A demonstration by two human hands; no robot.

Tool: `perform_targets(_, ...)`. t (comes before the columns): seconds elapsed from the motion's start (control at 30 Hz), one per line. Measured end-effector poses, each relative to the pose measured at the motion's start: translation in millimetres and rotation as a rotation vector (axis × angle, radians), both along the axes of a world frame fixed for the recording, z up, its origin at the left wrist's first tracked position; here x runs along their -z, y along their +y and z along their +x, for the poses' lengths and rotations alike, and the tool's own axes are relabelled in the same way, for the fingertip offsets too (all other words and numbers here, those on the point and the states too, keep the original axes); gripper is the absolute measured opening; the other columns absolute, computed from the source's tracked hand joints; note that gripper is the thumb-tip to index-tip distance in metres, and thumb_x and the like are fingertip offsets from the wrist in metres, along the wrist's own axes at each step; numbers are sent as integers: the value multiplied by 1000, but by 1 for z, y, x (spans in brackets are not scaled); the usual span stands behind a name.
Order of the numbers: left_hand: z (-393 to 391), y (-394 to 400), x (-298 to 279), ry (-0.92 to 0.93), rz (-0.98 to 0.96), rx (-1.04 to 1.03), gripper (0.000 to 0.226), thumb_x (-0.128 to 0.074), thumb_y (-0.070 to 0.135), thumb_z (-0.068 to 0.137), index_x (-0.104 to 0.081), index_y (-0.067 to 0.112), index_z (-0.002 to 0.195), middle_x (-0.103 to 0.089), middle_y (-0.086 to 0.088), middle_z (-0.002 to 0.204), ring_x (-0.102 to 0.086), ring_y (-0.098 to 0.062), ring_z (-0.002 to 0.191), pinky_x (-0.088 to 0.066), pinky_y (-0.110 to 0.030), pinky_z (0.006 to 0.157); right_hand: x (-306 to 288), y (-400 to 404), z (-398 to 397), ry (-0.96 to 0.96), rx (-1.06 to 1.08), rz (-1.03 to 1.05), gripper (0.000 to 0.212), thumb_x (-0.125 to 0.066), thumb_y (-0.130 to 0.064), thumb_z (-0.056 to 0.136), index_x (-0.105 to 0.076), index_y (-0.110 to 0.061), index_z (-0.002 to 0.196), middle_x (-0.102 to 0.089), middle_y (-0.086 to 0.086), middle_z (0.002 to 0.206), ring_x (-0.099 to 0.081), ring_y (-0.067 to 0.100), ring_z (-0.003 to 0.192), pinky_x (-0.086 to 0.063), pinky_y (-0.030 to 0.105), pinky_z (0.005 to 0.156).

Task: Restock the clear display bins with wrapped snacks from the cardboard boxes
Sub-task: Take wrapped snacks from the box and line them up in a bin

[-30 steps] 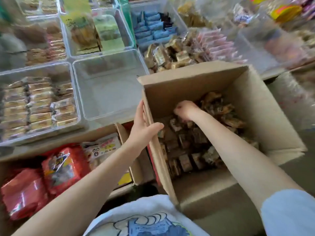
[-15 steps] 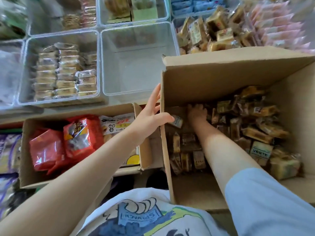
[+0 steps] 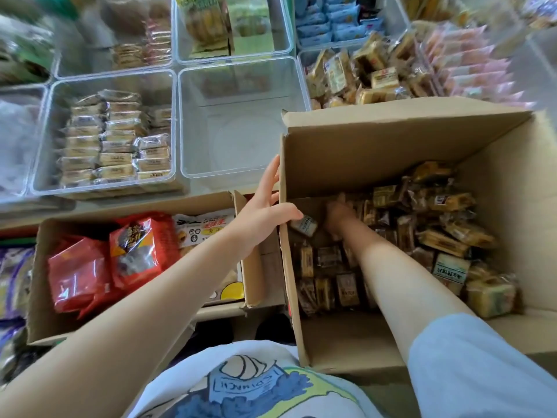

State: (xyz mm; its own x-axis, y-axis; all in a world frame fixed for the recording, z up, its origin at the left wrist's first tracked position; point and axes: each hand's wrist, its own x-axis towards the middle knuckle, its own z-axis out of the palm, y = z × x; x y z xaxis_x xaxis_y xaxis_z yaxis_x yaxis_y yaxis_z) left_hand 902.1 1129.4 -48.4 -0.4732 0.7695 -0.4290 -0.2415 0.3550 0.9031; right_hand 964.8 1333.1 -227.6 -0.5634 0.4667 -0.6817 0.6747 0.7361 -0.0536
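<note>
The wrapped snacks are heaped loosely in the bottom of the large cardboard box, which is set just in front of the clear bins. The right hand is sunk among the snacks at the box's left inner wall; its fingers are buried in shadow, so whether they are clamped on a packet cannot be told. The left hand is laid on the box's left wall, with the fingers straight and slightly apart on the outside and the thumb hooked over the edge, just beside a pale packet.

Directly beyond the left hand an empty clear bin is seen, and to its left a bin of stacked pale bars. Behind the box's far wall, heaped yellow-brown cakes and pink packets are partly hidden. A second, lower box of red bags is wedged against the left wall.

Compared with half a second before, the hands are placed almost the same, the right having been pushed slightly deeper toward the corner.
</note>
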Motion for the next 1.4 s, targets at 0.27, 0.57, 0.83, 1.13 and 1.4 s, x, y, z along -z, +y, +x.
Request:
perform_targets(0.27, 2, -4, -9, 11, -37, -16, 99, -77, 29, 80, -15, 51, 155, -35, 9, 155, -57, -12, 122, -54, -32, 93, -123, 29, 8, 357, 499, -676, 17, -58, -24, 96, -66, -20, 110, -69, 6, 108, -59, 21, 100, -45, 31, 73)
perform_targets(0.57, -36, -6, -71, -62, 181, -228, 49, -50, 56, 89, -65, 13, 108, -72, -4, 81, -70, -23, 70, -58, -32, 64, -259, -10, 25, 870, 478, -1388, 29, -48, -28, 103, -50, -11, 127, -58, 19, 117, -58, 30, 102, -50, 34, 78)
perform_targets(0.83, -101, -46, -77, 128, -52, -340, 20, -62, 30, 98, -68, 11, 102, -71, -12, 83, -66, -21, 63, -59, -34, 63, -268, -98, -50, 915, 71, -609, 27, -70, -27, 92, -49, -24, 109, -61, 3, 112, -64, 19, 103, -54, 33, 87)
perform_targets(1.13, -188, -145, -19, 311, -157, -366, 58, -54, 75, 85, -63, 26, 114, -75, 5, 89, -74, -17, 73, -59, -42, 75, -221, -195, -162, 756, -290, -133, 32, -66, -32, 91, -57, -21, 119, -61, -5, 106, -57, 18, 94, -48, 32, 75)
perform_targets(1.4, -295, -232, 98, 904, -635, -138, 56, -36, 45, 104, -37, 20, 155, -26, -7, 165, -19, -25, 153, -21, -48, 121, -195, -220, -267, 778, -182, -32, 28, -64, -21, 93, -57, -15, 119, -60, 1, 110, -57, 22, 97, -50, 38, 80)
